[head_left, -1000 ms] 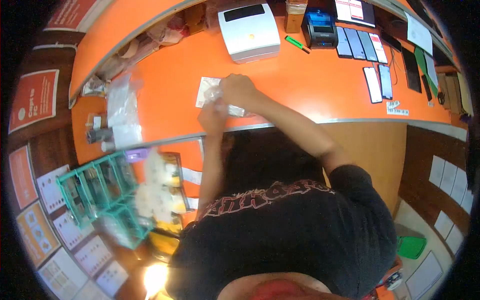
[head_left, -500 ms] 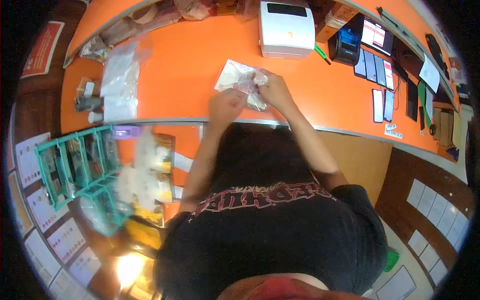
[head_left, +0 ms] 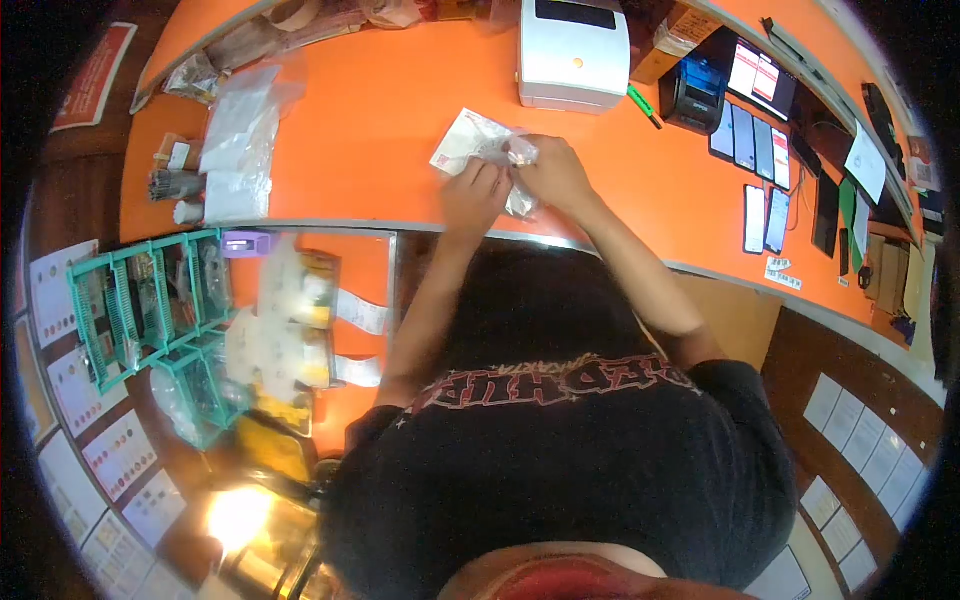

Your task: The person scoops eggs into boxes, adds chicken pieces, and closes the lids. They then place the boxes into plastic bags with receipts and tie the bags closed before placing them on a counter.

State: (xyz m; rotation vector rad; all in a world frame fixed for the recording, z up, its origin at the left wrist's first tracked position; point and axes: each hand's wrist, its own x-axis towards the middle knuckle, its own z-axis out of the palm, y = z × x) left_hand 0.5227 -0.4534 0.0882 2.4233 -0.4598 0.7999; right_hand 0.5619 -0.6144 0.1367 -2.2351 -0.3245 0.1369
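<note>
A crinkled clear plastic bag (head_left: 521,151) is bunched between my hands near the front edge of the orange desk. My right hand (head_left: 556,174) grips it from the right, fingers curled into the plastic. From the left, my left hand (head_left: 474,203) pinches the lower part of the bag, its fingertips close to the right hand's. A flat white printed card or paper (head_left: 459,143) sticks out past the bag at the upper left. What lies inside the bunched plastic is hidden by my fingers.
A white label printer (head_left: 573,85) stands beyond my hands, with a green marker (head_left: 642,102) beside it. Several phones (head_left: 754,218) lie at the right near a small black printer (head_left: 694,97). Clear plastic bags (head_left: 238,150) lie left, above a teal rack (head_left: 150,310).
My left hand has moved up and right, closer to my right hand, and now pinches the plastic. The camera view has shifted slightly.
</note>
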